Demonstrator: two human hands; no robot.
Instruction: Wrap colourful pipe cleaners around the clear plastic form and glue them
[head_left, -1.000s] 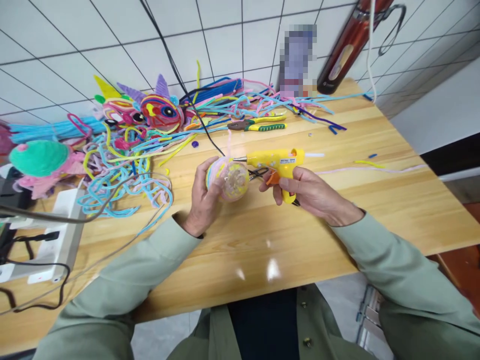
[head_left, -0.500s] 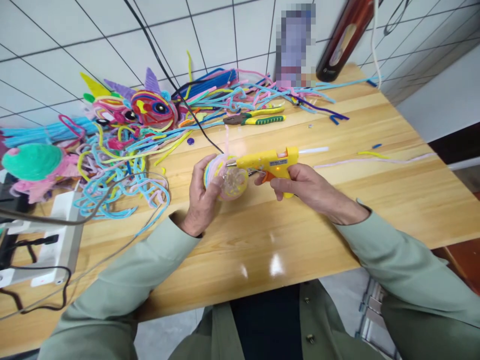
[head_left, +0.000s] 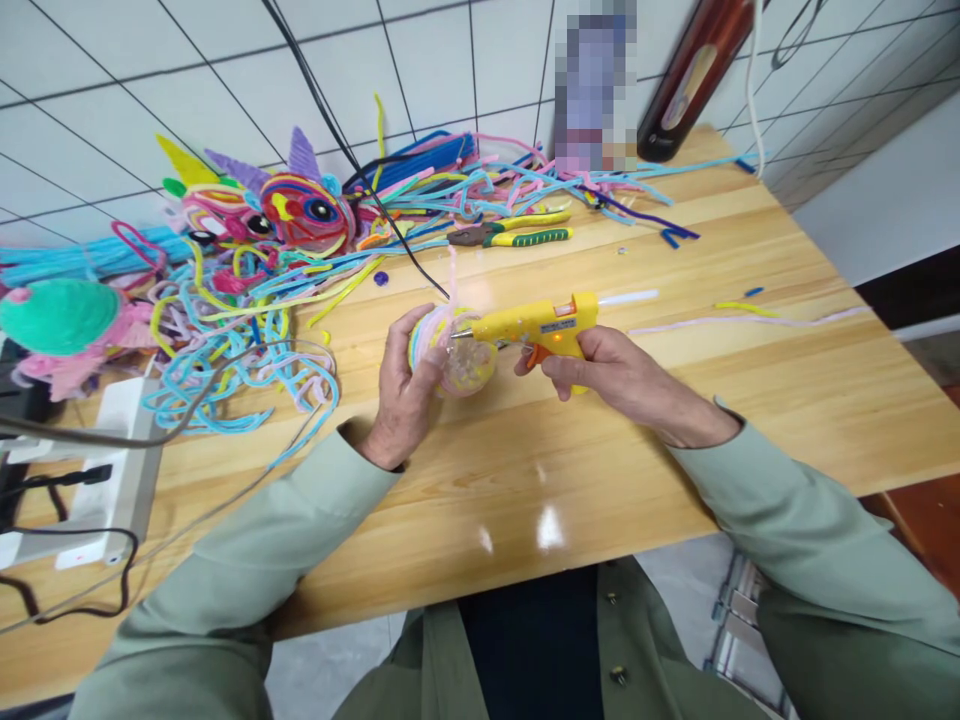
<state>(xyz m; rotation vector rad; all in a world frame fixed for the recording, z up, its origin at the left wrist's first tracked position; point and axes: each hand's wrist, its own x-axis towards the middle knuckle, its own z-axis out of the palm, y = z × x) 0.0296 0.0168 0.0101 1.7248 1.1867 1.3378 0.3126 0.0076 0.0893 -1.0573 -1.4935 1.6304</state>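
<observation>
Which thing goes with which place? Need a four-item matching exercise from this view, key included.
Things
1. yellow plastic glue gun
2. dark red cylindrical flask
3. clear round piece with pastel strands
4. yellow-and-green-handled metal pliers

Places
A. gripped in the left hand
B. lying on the light wooden table, just beyond the glue gun
C. gripped in the right hand
D. at the table's back right, by the white tiled wall

Pairs: 1-C, 2-D, 3-A, 4-B
</observation>
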